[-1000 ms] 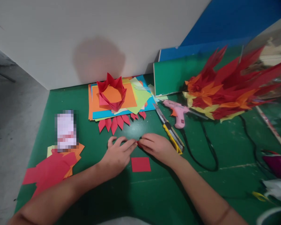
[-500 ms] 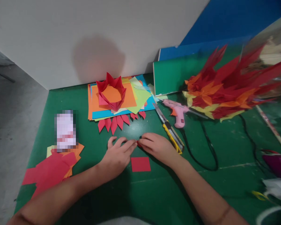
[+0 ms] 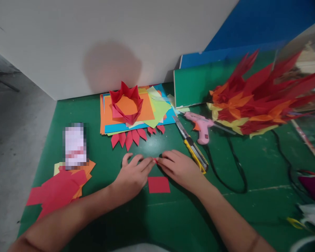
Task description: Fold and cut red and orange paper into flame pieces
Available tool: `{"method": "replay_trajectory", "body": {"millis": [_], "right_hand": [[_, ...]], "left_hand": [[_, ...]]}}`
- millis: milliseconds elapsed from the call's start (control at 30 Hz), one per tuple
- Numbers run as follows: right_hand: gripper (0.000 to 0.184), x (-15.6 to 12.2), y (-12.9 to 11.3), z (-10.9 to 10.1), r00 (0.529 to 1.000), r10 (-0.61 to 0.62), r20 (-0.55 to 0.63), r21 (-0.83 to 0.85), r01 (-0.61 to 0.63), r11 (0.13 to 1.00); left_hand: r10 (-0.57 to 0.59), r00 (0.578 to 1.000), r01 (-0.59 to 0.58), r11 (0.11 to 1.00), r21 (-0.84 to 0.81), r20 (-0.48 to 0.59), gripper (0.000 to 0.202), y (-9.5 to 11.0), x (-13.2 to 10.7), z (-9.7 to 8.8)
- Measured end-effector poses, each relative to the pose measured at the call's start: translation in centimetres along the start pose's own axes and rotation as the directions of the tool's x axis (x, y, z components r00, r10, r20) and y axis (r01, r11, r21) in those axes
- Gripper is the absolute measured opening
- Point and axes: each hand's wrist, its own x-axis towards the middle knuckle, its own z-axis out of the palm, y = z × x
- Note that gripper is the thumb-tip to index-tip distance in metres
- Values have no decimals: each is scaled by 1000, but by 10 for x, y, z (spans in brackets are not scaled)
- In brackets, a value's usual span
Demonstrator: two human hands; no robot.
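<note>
My left hand [image 3: 132,174] and my right hand [image 3: 179,167] lie on the green table [image 3: 173,217], fingertips meeting over a small folded red paper piece [image 3: 155,160], which both pinch and press down. Most of that piece is hidden under the fingers. A flat red paper square [image 3: 159,184] lies just below the fingertips, between my wrists. Several folded red pointed pieces [image 3: 132,135] lie in a row beyond my hands.
A red paper crown [image 3: 126,102] sits on a stack of coloured sheets [image 3: 152,110]. A yellow utility knife [image 3: 191,145] and pink glue gun [image 3: 201,126] with black cord lie right of my right hand. Red and orange paper scraps [image 3: 59,187] lie at left. A large red-orange paper flower [image 3: 254,99] is at right.
Both hands stay pressed on the small red piece; only the camera view shifted slightly.
</note>
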Motion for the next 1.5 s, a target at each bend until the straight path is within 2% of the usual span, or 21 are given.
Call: {"method": "replay_trajectory", "body": {"millis": [233, 400, 567, 733, 867, 1033, 1167, 1267, 1333, 1400, 1500], "right_hand": [[21, 0, 1, -10, 996, 61, 63, -6, -61, 998], [19, -1, 5, -2, 992, 128, 3, 136, -127, 983], [19, 0, 3, 5, 986, 165, 0, 173, -162, 971], [21, 2, -2, 5, 987, 163, -7, 223, -157, 962], [12, 4, -5, 4, 975, 222, 20, 283, -219, 934], [9, 8, -11, 5, 958, 273, 83, 254, -286, 924], [9, 10, -12, 8, 949, 307, 67, 221, -314, 923], [11, 10, -11, 10, 955, 293, 40, 266, -293, 918], [12, 9, -11, 10, 956, 293, 33, 351, -286, 892], [11, 8, -11, 9, 943, 330, 31, 474, -305, 826], [9, 6, -13, 6, 907, 420, 30, 703, -318, 636]], "left_hand": [[-17, 999, 18, 1000, -14, 29, 39, 0, 2, -1], [-15, 1000, 15, 999, -31, 9, 38, 0, 4, -1], [-45, 999, 44, 999, -32, -9, 37, 1, 5, 0], [-43, 999, 45, 990, -132, 20, 40, -3, 5, -3], [-87, 996, 93, 973, -211, 35, 38, -3, 5, -5], [-104, 994, 106, 970, -220, 22, 32, -2, 5, -4], [-117, 992, 124, 954, -272, 40, 30, -3, 6, -5], [-151, 987, 162, 925, -343, 57, 28, -4, 8, -7], [-173, 982, 188, 903, -385, 76, 26, -5, 10, -8], [-176, 980, 199, 878, -435, 93, 21, -5, 13, -10], [-201, 976, 212, 777, -592, 85, 10, -3, 19, -11]]}}
